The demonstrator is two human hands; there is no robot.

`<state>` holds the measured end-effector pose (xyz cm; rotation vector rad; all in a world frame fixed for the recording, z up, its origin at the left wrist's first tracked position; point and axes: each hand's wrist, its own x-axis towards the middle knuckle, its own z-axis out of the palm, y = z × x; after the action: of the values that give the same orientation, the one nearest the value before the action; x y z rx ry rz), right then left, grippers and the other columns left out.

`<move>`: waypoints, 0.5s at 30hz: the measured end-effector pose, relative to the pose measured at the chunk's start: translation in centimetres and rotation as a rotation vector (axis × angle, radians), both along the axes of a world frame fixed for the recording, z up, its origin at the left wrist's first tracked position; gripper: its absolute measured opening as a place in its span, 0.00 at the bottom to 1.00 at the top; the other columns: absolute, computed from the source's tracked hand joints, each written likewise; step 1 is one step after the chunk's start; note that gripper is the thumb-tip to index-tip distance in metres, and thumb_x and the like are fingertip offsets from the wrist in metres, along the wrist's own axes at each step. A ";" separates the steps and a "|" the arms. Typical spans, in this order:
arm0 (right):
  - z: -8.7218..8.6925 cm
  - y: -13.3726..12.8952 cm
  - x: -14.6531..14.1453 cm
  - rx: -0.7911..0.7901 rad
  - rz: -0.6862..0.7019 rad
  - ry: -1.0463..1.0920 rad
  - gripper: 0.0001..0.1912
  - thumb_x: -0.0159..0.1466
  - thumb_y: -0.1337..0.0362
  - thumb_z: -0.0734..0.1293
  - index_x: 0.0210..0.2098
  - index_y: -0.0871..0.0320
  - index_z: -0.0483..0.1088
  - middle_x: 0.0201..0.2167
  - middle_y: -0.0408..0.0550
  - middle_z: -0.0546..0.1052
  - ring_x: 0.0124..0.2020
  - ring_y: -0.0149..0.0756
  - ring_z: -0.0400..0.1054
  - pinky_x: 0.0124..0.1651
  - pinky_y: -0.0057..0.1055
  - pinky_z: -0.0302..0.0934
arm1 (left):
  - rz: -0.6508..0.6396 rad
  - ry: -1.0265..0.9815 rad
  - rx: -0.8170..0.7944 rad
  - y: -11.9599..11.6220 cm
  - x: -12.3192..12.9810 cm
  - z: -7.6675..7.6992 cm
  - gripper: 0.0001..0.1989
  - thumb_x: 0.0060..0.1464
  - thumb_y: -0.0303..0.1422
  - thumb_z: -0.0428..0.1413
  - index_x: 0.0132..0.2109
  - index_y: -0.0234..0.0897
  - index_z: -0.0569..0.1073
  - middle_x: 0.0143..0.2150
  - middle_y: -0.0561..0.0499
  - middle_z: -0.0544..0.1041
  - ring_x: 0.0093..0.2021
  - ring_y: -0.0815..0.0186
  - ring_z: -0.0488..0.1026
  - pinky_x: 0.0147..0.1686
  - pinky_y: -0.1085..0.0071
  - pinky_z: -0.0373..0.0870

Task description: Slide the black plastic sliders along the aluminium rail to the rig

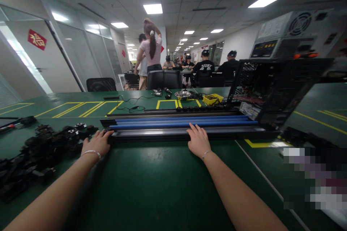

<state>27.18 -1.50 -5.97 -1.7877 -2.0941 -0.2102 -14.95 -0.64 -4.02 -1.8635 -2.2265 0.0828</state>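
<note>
A long dark rail [151, 132] with a shiny top lies across the green table, with a blue strip [217, 123] just behind it. My left hand [97, 143] rests at the rail's left end, its fingers spread and touching the end. Farther right, my right hand [198, 140] lies with its fingers apart on the front rail, fingertips near the blue strip. Neither hand is wrapped around anything. More dark rails lie parallel behind the blue one.
A heap of black parts [46, 148] lies at the left. An open black computer case [276, 86] stands at the right. Behind the rails are a metal bowl [182, 95], a yellow tray [213, 99] and cables. Several people are farther back.
</note>
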 end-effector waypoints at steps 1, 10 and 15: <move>0.0 0.0 0.0 0.001 0.002 0.000 0.27 0.51 0.71 0.58 0.50 0.55 0.65 0.62 0.43 0.54 0.61 0.41 0.43 0.60 0.41 0.36 | 0.016 0.011 0.003 0.0 -0.4 0.0 0.28 0.50 0.30 0.42 0.60 0.48 0.54 0.63 0.50 0.56 0.63 0.54 0.46 0.53 0.43 0.51; 0.0 0.0 0.1 0.014 0.010 0.014 0.25 0.50 0.72 0.58 0.48 0.55 0.66 0.62 0.45 0.55 0.61 0.42 0.44 0.60 0.42 0.38 | 0.118 0.007 0.054 -0.9 -2.8 0.8 0.25 0.55 0.35 0.39 0.61 0.48 0.53 0.65 0.47 0.53 0.64 0.55 0.45 0.54 0.46 0.47; -0.1 0.0 0.0 0.036 0.007 0.015 0.25 0.50 0.72 0.58 0.47 0.55 0.67 0.61 0.45 0.56 0.61 0.42 0.45 0.60 0.42 0.38 | 0.333 0.017 0.117 -1.2 -6.3 2.0 0.26 0.55 0.40 0.35 0.62 0.47 0.50 0.66 0.47 0.47 0.65 0.57 0.41 0.53 0.47 0.47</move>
<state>27.22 -1.52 -6.10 -1.7554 -2.0729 -0.2305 -21.25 -1.89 -2.07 -1.4159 -2.4507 0.0245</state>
